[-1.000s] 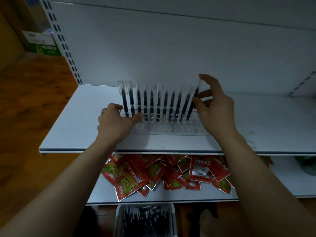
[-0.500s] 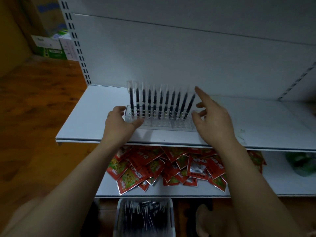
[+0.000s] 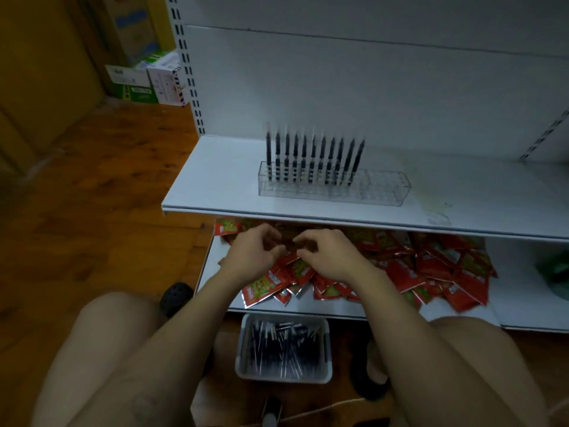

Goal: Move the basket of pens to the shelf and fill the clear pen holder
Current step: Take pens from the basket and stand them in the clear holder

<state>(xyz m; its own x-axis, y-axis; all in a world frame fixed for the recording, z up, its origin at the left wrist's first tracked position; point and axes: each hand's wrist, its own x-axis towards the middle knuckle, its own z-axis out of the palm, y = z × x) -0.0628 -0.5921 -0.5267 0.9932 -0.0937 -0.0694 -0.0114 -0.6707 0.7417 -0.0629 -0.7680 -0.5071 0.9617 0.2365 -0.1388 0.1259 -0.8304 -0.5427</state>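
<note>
I am looking at a white metal shelf [image 3: 215, 186] with a plain white back panel [image 3: 338, 81] and a slotted upright [image 3: 187, 66] at its left edge. A brown wooden floor [image 3: 107, 195] runs off to the left of the hands, and stacked cardboard boxes [image 3: 138, 84] sit far back in that corner. The light is dim.

The clear pen holder [image 3: 381, 189] stands on the shelf above and beyond both hands, well apart from them. A single row of dark pens [image 3: 312, 155] stands upright in its left and middle part. Under that board, a lower shelf [image 3: 523, 303] carries a heap of red snack packets [image 3: 431, 266], which lies just behind and to the right of the hands.

The left hand [image 3: 252, 257] and right hand [image 3: 329, 257] hang close together in front of the packets. Their fingers are loosely curled, the fingertips nearly meet, and I see nothing held in either. The basket [image 3: 243, 343] sits on the floor below the hands, between the knees, with loose pens [image 3: 283, 346] lying inside. A black sandal [image 3: 175, 298] shows beside the left forearm.

Half a second ago the left hand steadied the holder's left end and the right hand was at the last pen in the row. Both have since dropped clear of the holder to the lower shelf. The row of pens stands as it did, and the basket has not left the floor.
</note>
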